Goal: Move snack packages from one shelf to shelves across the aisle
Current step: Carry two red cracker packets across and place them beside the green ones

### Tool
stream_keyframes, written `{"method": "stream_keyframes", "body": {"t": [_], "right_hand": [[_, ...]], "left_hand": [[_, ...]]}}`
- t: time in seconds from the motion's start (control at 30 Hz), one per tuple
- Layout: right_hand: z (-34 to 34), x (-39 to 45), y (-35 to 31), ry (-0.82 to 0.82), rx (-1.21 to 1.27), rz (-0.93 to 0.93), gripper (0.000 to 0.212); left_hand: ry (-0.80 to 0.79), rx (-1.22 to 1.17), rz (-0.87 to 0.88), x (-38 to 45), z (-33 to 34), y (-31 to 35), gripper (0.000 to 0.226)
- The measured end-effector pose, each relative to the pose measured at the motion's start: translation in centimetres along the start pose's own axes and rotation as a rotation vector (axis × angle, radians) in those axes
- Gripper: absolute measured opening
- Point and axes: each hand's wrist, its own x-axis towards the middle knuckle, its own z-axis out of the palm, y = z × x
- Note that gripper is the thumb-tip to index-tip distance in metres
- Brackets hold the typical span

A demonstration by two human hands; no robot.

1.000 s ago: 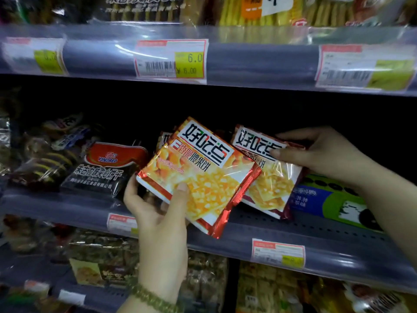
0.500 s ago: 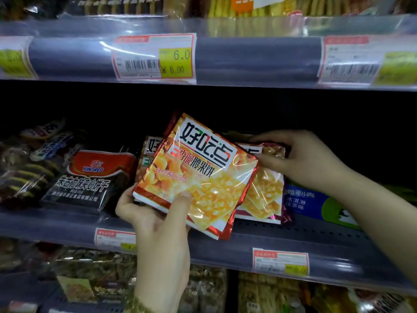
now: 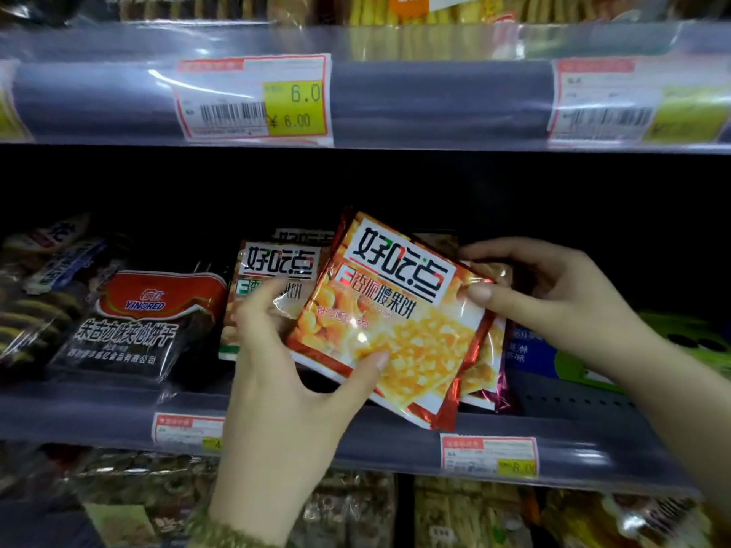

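Shop shelving fills the head view, with a grey middle shelf [image 3: 573, 437] full of snack bags and price tags along its lip. Front orange cracker pack [image 3: 395, 322] sits over that shelf's edge, tilted, its printed top toward the upper left and long axis running down to the lower right. Left hand [image 3: 285, 393] pinches its bottom edge with the thumb on the face, while the right hand [image 3: 553, 294] pinches the top right corner. More matching packs [image 3: 273, 278] stand behind, so I'd say the moving has barely started, nothing's across the aisle that I can see.
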Motion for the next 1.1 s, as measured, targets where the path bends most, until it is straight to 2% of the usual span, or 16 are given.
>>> {"method": "stream_keyframes", "body": {"t": [0.07,0.17,0.27,0.37,0.47,0.5,0.6,0.67,0.83,1.0,1.1], "right_hand": [[0.1,0.0,0.0,-0.039,-0.099,-0.05,0.043],[0.0,0.0,-0.2,-0.061,-0.19,-0.111,0.045],[-0.4,-0.1,-0.6,-0.047,-0.156,-0.186,0.034],[-0.4,-0.6,-0.8,-0.044,-0.018,-0.201,0.028],[-0.2,-1.0,-0.2,-0.054,-0.017,-0.198,0.032],[-0.1,-1.0,-0.1,-0.057,-0.031,-0.195,0.035],[0.2,-0.9,0.1,-0.038,-0.076,-0.172,0.038],[0.5,-0.9,0.2,-0.006,-0.104,-0.148,0.037],[0.7,-1.3,0.1,0.086,-0.158,-0.043,0.041],[0.7,-2.2,-0.4,0.088,-0.046,-0.007,0.045],[1.1,-2.1,-0.3,0.049,0.043,0.02,0.045]], "left_hand": [[-0.043,0.191,0.108,-0.8,0.0,-0.1,0.065],[-0.101,0.216,0.157,-1.1,0.1,0.1,0.056],[-0.156,0.365,0.198,-0.2,0.6,0.3,0.07],[-0.17,0.415,0.231,0.0,0.7,0.3,0.09],[-0.21,0.166,0.196,1.3,0.1,0.1,0.11],[-0.218,0.099,0.21,1.8,0.0,0.3,0.109],[-0.309,0.13,0.309,3.6,0.4,0.8,0.095],[-0.379,0.129,0.308,4.3,0.7,1.1,0.083],[-0.313,0.157,0.347,5.6,0.5,1.0,0.07],[-0.303,0.235,0.432,6.4,0.0,0.8,0.071],[-0.41,0.334,0.535,7.3,-0.4,1.4,0.083]]}}
